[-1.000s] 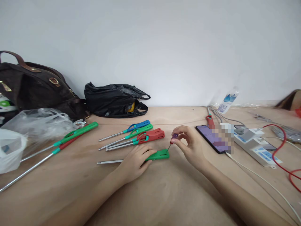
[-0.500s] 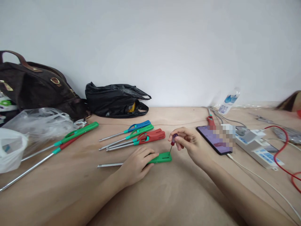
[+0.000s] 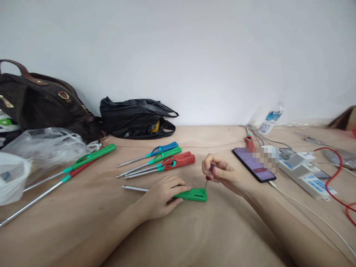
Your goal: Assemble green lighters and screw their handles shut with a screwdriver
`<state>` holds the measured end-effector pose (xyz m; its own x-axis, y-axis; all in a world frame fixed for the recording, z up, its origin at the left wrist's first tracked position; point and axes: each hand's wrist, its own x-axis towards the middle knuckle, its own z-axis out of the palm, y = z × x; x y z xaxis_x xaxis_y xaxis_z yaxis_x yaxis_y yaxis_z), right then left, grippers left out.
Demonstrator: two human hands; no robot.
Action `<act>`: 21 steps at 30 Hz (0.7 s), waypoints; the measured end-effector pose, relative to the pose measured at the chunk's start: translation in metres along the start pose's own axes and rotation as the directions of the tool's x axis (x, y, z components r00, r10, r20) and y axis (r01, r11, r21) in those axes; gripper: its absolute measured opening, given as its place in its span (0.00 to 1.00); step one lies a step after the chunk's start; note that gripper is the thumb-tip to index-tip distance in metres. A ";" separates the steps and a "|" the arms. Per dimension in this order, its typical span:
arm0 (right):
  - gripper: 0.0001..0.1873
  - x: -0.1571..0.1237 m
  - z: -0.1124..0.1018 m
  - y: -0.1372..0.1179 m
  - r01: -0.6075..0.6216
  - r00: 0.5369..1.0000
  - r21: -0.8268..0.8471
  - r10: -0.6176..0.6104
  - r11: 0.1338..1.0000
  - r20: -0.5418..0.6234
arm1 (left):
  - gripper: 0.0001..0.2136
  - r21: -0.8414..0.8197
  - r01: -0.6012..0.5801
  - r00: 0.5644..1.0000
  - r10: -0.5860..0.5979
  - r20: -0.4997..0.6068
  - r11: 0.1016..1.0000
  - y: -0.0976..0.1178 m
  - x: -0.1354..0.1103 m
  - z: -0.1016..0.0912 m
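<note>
A green long-nosed lighter [image 3: 194, 194] lies flat on the tan table [image 3: 194, 237], its metal tube [image 3: 135, 188] pointing left. My left hand [image 3: 162, 197] presses down on its green handle. My right hand [image 3: 222, 175] pinches a small screwdriver [image 3: 208, 175] with a purple-red handle, held nearly upright, its tip on the right end of the green handle.
Blue, green and red lighters [image 3: 164, 160] lie just behind; two longer ones [image 3: 83, 163] lie at the left. A brown bag [image 3: 41, 100], a black plastic bag [image 3: 136, 116] and clear bags [image 3: 41, 148] stand at the back left. A phone [image 3: 254, 165], a power strip [image 3: 306, 174], cables and a bottle [image 3: 269, 118] are at the right.
The green lighter has slid slightly right and toward me, its tube swinging a little. My right hand followed, dropped lower and turned the screwdriver more upright.
</note>
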<state>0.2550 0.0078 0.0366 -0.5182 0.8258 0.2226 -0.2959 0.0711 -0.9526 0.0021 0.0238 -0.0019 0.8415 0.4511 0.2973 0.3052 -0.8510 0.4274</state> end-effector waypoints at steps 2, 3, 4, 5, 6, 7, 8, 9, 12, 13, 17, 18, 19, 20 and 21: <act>0.16 0.000 0.004 0.001 0.003 1.000 -0.021 -0.004 1.000 -0.024 | 0.16 0.007 0.002 1.000 -0.002 0.002 1.000 0.000 0.000 0.000; 0.16 0.001 0.005 0.002 0.002 0.999 -0.019 -0.003 1.000 -0.042 | 0.16 0.012 0.003 1.000 -0.003 0.001 1.000 0.000 0.000 0.001; 0.17 0.001 0.006 0.002 0.002 0.998 -0.010 -0.002 1.000 -0.062 | 0.16 0.017 0.003 1.000 -0.003 -0.002 1.000 0.000 0.000 0.001; 0.17 0.002 0.007 0.003 0.005 0.997 -0.002 -0.005 1.000 -0.082 | 0.16 0.019 0.004 1.000 -0.004 -0.003 1.000 0.000 0.000 0.001; 0.16 0.002 0.007 0.004 0.012 0.995 0.002 -0.012 1.000 -0.100 | 0.16 0.019 0.005 1.000 -0.005 -0.004 1.000 0.000 0.000 0.001; 0.16 0.002 0.007 0.004 0.020 0.993 0.001 -0.020 1.000 -0.114 | 0.16 0.016 0.005 1.000 -0.005 -0.005 1.000 0.000 0.000 0.002; 0.16 0.002 0.007 0.005 0.025 0.992 -0.005 -0.025 1.000 -0.124 | 0.16 0.014 0.006 1.000 -0.006 -0.005 1.000 0.000 0.000 0.002; 0.15 0.003 0.006 0.005 0.027 0.991 -0.015 -0.029 1.000 -0.130 | 0.16 0.011 0.006 1.000 -0.006 -0.003 1.000 0.000 0.000 0.002; 0.15 0.002 0.005 0.004 0.029 0.991 -0.051 -0.035 0.998 -0.126 | 0.15 0.013 0.005 1.000 -0.005 -0.001 1.000 0.000 0.000 0.002; 0.15 0.002 0.005 0.003 0.028 0.992 -0.056 -0.035 0.998 -0.121 | 0.15 0.016 0.005 1.000 -0.005 -0.001 1.000 0.000 0.000 0.002; 0.15 0.000 0.006 -0.002 -0.019 0.996 -0.044 0.015 0.999 -0.090 | 0.15 0.025 0.003 1.000 -0.003 0.000 1.000 0.000 0.000 0.001; 0.16 0.000 0.007 -0.003 -0.029 0.996 -0.038 0.026 0.999 -0.080 | 0.15 0.025 0.001 1.000 0.000 -0.002 1.000 0.000 -0.001 0.001; 0.17 0.000 0.008 -0.004 -0.030 0.997 -0.034 0.027 0.999 -0.068 | 0.15 0.026 -0.001 1.000 0.001 -0.005 1.000 0.000 -0.001 0.001; 0.18 0.000 0.009 -0.005 -0.023 0.998 -0.033 0.021 0.999 -0.058 | 0.15 0.028 -0.003 1.000 0.003 -0.007 1.000 0.000 -0.001 0.001; 0.18 0.000 0.009 -0.005 -0.010 0.999 -0.036 0.008 0.999 -0.053 | 0.15 0.030 -0.003 1.000 0.003 -0.008 1.000 0.000 -0.001 0.001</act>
<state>0.2491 0.0022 0.0429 -0.4771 0.8550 0.2033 -0.2613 0.0828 -0.9617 0.0023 0.0229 -0.0032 0.8391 0.4502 0.3052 0.3158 -0.8602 0.4005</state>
